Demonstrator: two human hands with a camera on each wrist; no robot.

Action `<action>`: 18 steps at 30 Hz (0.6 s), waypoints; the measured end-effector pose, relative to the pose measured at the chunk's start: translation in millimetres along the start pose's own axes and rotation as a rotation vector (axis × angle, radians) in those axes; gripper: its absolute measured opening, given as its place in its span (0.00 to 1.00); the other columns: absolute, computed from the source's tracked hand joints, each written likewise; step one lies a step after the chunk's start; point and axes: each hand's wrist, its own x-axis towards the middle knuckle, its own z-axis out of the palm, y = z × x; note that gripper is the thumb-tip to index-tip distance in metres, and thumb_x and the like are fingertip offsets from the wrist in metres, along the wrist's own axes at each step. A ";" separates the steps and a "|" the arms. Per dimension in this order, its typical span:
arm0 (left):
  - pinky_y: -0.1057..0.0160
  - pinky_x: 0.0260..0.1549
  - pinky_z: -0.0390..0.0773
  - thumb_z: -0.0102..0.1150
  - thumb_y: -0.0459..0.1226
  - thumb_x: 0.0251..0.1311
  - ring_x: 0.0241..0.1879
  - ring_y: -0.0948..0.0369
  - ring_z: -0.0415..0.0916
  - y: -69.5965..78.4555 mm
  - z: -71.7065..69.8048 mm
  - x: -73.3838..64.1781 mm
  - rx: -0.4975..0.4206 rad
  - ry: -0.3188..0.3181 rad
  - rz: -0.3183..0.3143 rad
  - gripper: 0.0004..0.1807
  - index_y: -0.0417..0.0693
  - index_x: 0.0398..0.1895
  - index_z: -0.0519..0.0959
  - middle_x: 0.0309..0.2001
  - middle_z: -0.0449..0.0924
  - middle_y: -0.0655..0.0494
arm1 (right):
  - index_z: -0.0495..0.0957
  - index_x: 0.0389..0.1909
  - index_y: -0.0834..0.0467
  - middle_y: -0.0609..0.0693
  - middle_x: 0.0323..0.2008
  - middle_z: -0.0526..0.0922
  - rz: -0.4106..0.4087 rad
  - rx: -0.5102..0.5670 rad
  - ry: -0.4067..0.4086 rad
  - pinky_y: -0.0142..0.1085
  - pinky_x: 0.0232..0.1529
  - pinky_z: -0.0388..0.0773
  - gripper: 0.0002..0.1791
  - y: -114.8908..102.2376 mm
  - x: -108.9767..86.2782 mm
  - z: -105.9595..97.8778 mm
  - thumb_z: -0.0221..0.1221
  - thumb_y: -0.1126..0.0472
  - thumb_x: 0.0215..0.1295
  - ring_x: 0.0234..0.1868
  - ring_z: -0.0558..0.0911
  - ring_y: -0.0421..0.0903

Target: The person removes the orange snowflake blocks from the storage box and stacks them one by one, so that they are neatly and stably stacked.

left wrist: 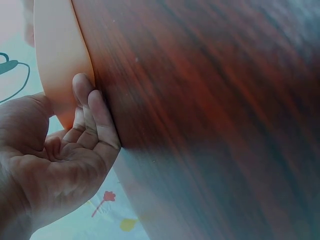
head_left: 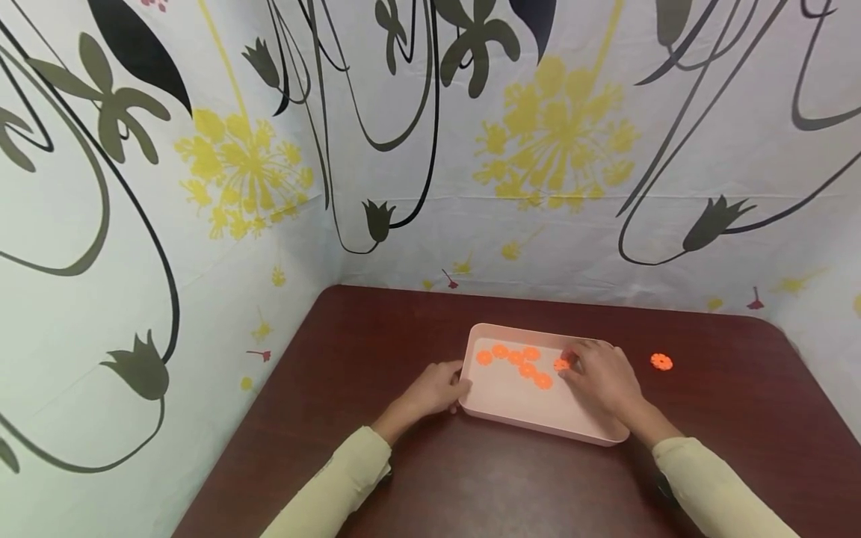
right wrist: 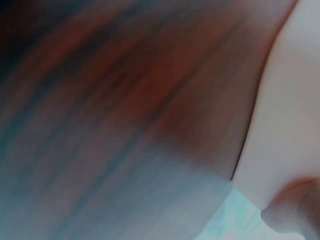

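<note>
We are looking into what seems to be a screened-off indoor corner, though we are not managing to tell home from studio. White, creased, cloth-like sheeting (head_left: 464, 168) printed with yellow flower heads (head_left: 558, 142) and grey-green tulip shapes (head_left: 140, 366) is enclosing the space, and a dark reddish-brown, wood-grained table with rounded corners (head_left: 397, 329) is standing right up against it.

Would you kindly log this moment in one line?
left hand: grips pink rectangular tray | right hand: pinches orange flower-shaped piece at tray | six similar pieces: inside tray | another piece: on brown wooden table
</note>
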 end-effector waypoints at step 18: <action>0.65 0.20 0.72 0.61 0.43 0.74 0.19 0.59 0.79 2.5 0.6 -1.2 0.003 0.004 -0.018 0.23 0.45 0.68 0.76 0.21 0.79 0.55 | 0.87 0.36 0.48 0.38 0.26 0.80 -0.052 0.025 0.031 0.44 0.43 0.71 0.09 3.9 -2.3 2.5 0.77 0.55 0.58 0.35 0.75 0.43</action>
